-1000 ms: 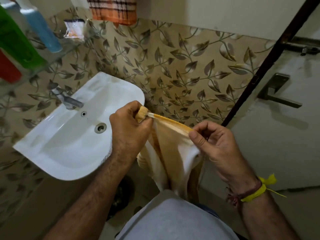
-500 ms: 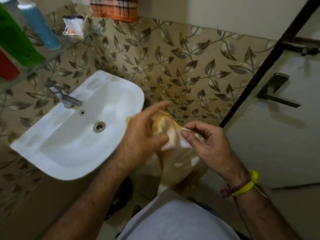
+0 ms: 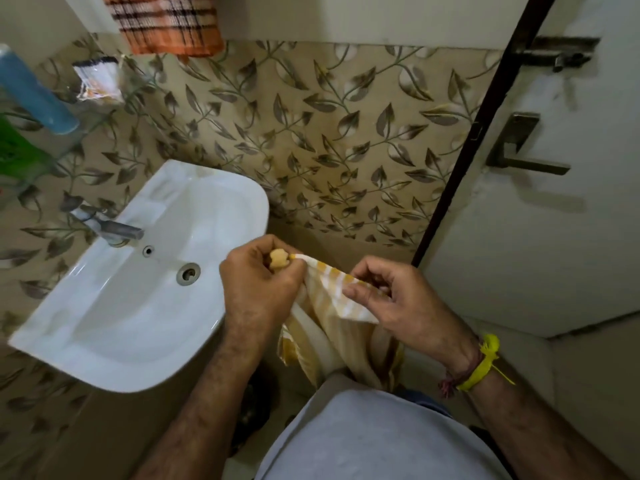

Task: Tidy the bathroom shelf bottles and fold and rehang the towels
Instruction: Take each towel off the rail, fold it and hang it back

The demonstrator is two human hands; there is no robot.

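The white door (image 3: 519,254) fills the right side and the leaf-patterned tiled wall (image 3: 329,133) runs across the back. The white sink (image 3: 114,306) sits low on the left, with a glass shelf (image 3: 86,133) above it carrying a blue bottle (image 3: 34,95), a green bottle (image 3: 14,150) and a small sachet (image 3: 95,77). An orange checked towel (image 3: 166,22) hangs at the top.

In front of the person's body hangs the yellow-and-white striped towel (image 3: 332,327), just right of the sink's near rim. Its top edge runs left to right as a short, nearly taut span, while the rest drops straight down toward the floor. The left hand (image 3: 259,289) is curled around one end of that edge, with a bunched corner showing at the fist. The right hand (image 3: 398,299) pinches the other end between thumb and fingers. Both hands are close together on the same edge, level with each other — neither is nearer.

The next fold likely depends on keeping that span straight before bringing the ends together.
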